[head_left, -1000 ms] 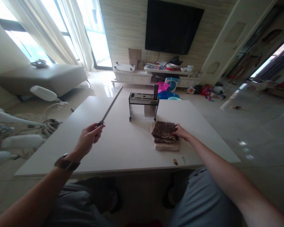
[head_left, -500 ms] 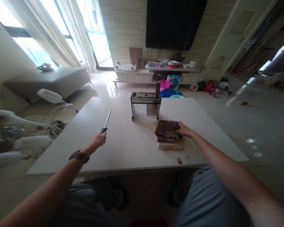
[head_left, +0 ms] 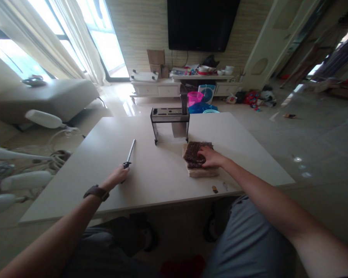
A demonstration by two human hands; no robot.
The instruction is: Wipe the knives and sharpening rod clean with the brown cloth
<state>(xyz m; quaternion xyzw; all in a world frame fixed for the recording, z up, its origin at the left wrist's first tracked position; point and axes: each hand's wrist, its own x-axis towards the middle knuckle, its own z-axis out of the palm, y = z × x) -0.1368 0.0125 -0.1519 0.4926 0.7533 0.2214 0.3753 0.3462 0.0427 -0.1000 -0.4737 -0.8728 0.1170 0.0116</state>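
Note:
My left hand (head_left: 118,176) is closed round the black handle of a honing steel (head_left: 131,150), its rod pointing up and away over the table. My right hand (head_left: 211,157) lies on a folded dark brown towel (head_left: 192,151), fingers bent over its top and thumb at the near side, pinching the cloth. Under that towel rests a folded beige towel (head_left: 201,173). Behind the towels stands a knife block (head_left: 168,115) on two side legs. A cleaver (head_left: 179,130) hangs in its right end, dark handle upright.
The white table (head_left: 104,154) spans the space before me. Two small items, one a yellow and black piece (head_left: 215,189), lie near its front edge. White bottle-shaped objects (head_left: 43,119) stick up at the left. Baskets (head_left: 195,98) and a TV cabinet (head_left: 150,89) are beyond.
My right hand has shifted left from the brown towel's right edge onto its top. My left hand still holds the honing steel. The view has turned slightly right and down.

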